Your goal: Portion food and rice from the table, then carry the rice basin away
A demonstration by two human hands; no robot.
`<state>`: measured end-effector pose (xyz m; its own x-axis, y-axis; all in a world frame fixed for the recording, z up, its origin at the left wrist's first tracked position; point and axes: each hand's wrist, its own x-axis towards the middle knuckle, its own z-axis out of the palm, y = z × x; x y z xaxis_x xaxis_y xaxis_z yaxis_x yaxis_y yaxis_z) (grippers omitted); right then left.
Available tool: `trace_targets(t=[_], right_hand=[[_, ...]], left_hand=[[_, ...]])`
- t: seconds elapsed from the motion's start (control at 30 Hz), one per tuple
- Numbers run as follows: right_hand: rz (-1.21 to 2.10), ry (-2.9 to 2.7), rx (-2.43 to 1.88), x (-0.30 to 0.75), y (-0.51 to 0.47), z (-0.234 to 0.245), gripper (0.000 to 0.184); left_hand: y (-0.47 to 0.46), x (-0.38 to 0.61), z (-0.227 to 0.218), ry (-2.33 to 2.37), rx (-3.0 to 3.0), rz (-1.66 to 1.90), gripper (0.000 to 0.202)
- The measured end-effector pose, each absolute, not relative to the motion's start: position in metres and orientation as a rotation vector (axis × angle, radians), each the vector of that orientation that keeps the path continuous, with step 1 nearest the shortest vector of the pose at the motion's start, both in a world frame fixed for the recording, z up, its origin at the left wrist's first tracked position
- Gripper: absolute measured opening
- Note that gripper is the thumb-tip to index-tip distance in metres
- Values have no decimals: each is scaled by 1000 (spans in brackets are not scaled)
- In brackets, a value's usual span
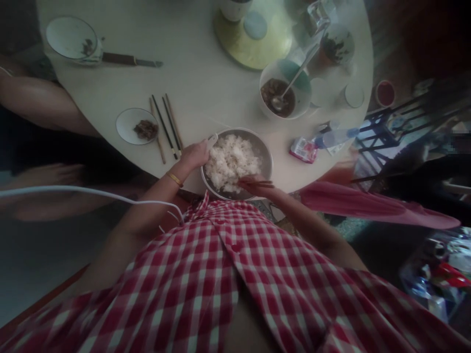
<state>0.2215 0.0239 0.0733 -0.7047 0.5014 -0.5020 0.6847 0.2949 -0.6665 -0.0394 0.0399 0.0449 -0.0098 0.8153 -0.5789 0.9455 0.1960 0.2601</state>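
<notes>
A round metal pot point(268, 156) of cooked white rice point(235, 159) sits at the table's near edge, right against my body. My left hand point(196, 154) is closed at the pot's left rim, where a small white piece point(212, 141) sticks out by the fingers; whether it is a handle or a separate thing I cannot tell. Over the near right side of the rice, my right hand point(255, 185) is closed around brown chopsticks point(265, 184). Their tips are hard to make out.
Left of the pot lie loose chopsticks point(166, 125) and a white plate point(126, 126) with dark food. A bowl of stew point(270, 110) with a spoon stands beyond, near a pink packet point(304, 149) and plastic bottle point(333, 138). Another person's arm point(44, 100) is at left.
</notes>
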Motion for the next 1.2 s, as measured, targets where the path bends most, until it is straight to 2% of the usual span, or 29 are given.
trace_targets(t=[0.1, 0.23, 0.37, 0.43, 0.6, 0.77, 0.93, 1.07, 1.2], right_hand=[[-1275, 2421, 1105, 211, 39, 71, 23], [-1257, 2434, 1189, 214, 62, 102, 26], [-1491, 2366, 1171, 225, 50, 121, 29], [-1581, 2309, 1097, 228, 35, 113, 27], [-1413, 2309, 1292, 235, 21, 89, 25], [-1775, 2224, 1277, 237, 25, 99, 35], [-1707, 2197, 1351, 236, 17, 94, 32], [-1867, 2148, 1297, 236, 16, 85, 33], [-1655, 2275, 1254, 238, 22, 82, 23]], left_hand=[[39, -39, 46, 1856, 1651, -259, 44], [39, -38, 50, 1860, 1636, -258, 45], [39, -37, 51, 1858, 1610, -243, 44], [39, -37, 50, 1862, 1604, -239, 43], [39, -37, 48, 1886, 1603, -253, 42], [39, -38, 48, 1891, 1592, -251, 43], [40, -38, 46, 1895, 1578, -267, 45], [40, -38, 46, 1903, 1567, -260, 46], [39, -38, 48, 1911, 1566, -255, 46]])
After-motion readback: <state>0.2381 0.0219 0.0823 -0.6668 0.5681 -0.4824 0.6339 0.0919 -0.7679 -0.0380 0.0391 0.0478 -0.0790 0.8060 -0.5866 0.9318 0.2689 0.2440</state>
